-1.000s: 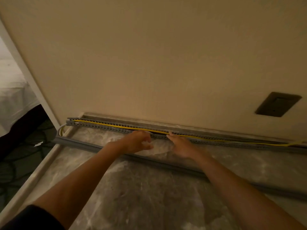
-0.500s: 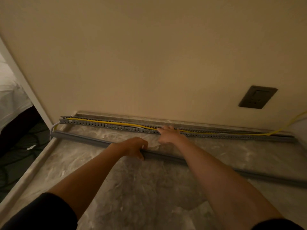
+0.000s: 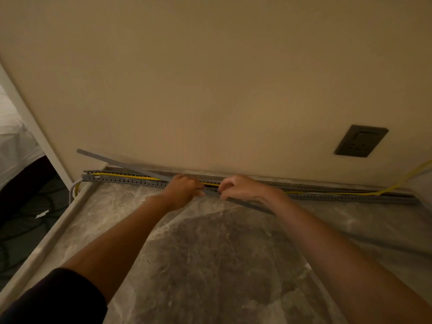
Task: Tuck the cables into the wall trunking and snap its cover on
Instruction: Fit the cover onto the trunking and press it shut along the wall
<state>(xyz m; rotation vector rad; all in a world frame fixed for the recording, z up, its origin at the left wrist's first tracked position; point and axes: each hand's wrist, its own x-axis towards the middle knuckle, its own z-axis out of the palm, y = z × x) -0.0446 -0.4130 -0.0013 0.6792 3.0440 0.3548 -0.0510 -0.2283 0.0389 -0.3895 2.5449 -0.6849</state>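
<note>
Dark wall socket (image 3: 361, 141) on beige wall (image 3: 210, 78); marbled stone surface (image 3: 210, 265).

Grey marble slab (image 3: 210, 265), lip on L edge. Slotted trunking (image 3: 131, 182) lies along far side, yellow cable (image 3: 121, 176) inside.

Both arms stretched forward, left hand (image 3: 183, 188) and right hand (image 3: 240, 187) side by side, fingers curled.

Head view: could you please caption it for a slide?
Left hand and right hand grip the cover, slanted over the trunking and yellow cable.
</note>
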